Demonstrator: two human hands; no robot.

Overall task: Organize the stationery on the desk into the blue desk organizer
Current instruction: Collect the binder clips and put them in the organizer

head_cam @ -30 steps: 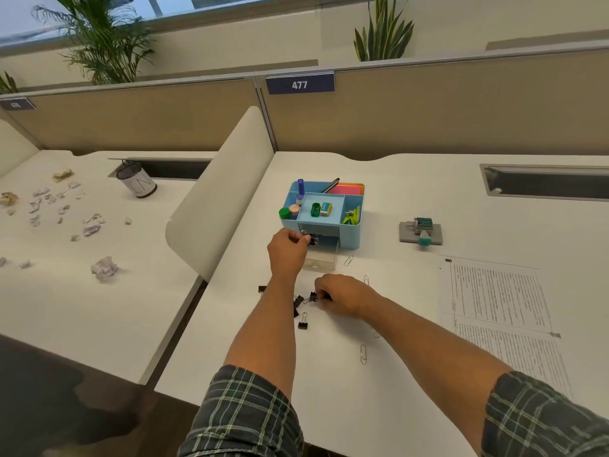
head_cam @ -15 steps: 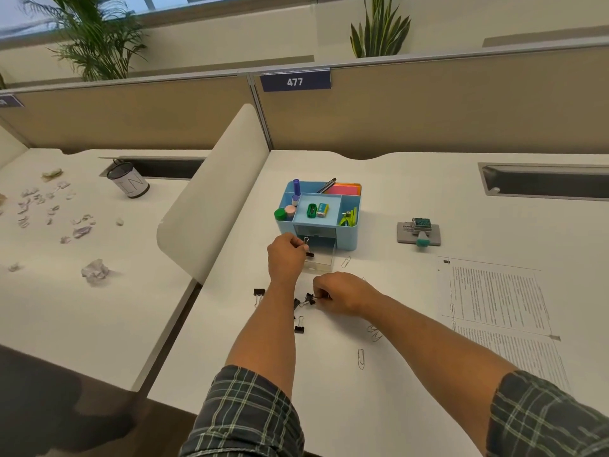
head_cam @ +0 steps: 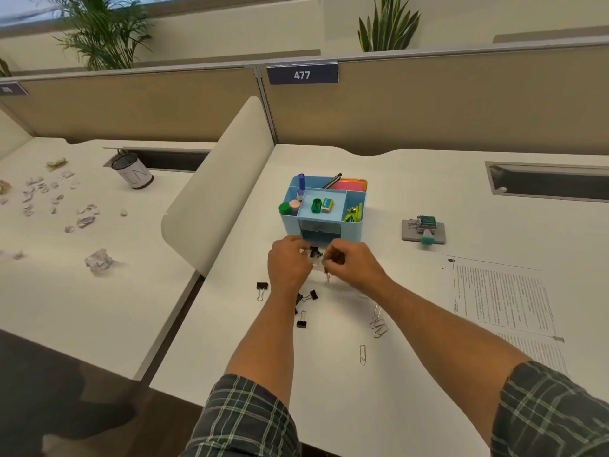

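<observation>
Head view shows the blue desk organizer (head_cam: 324, 222) standing upright near the middle of the white worktop (head_cam: 412, 374). Its top is split into compartments: a purple marker (head_cam: 301, 181) and a dark pen (head_cam: 330, 181) at the back left, pink and orange sticky notes (head_cam: 350, 185) at the back right, a green sharpener (head_cam: 316, 206) and a small box (head_cam: 327, 205) in the centre tray, a green cap (head_cam: 284, 208) and a pink one (head_cam: 294, 204) at the left, yellow-green bits (head_cam: 354, 213) at the right. A clear drawer (head_cam: 317, 258) is pulled out from its front.

Just in front of the organizer, over that drawer, both hands meet. The left hand (head_cam: 287, 263) has its fingers curled beside a black binder clip (head_cam: 315, 252); whether it pinches that clip is unclear. The right hand (head_cam: 354, 264) is curled with something dark in its fingers, too blurred to name.

Nearer the person, loose black binder clips (head_cam: 262, 287) lie scattered on the worktop, with silver paper clips (head_cam: 378, 326) to their right. A grey hole punch (head_cam: 423, 229) sits well right of the organizer, and printed sheets (head_cam: 501, 298) lie nearer the right edge.

A rounded white divider (head_cam: 217, 199) separates this worktop from the neighbouring one, where crumpled paper scraps (head_cam: 98, 260) and a pen cup (head_cam: 132, 169) sit. Tan partitions carry a sign (head_cam: 302, 74) reading 477, with potted plants (head_cam: 387, 26) behind.
</observation>
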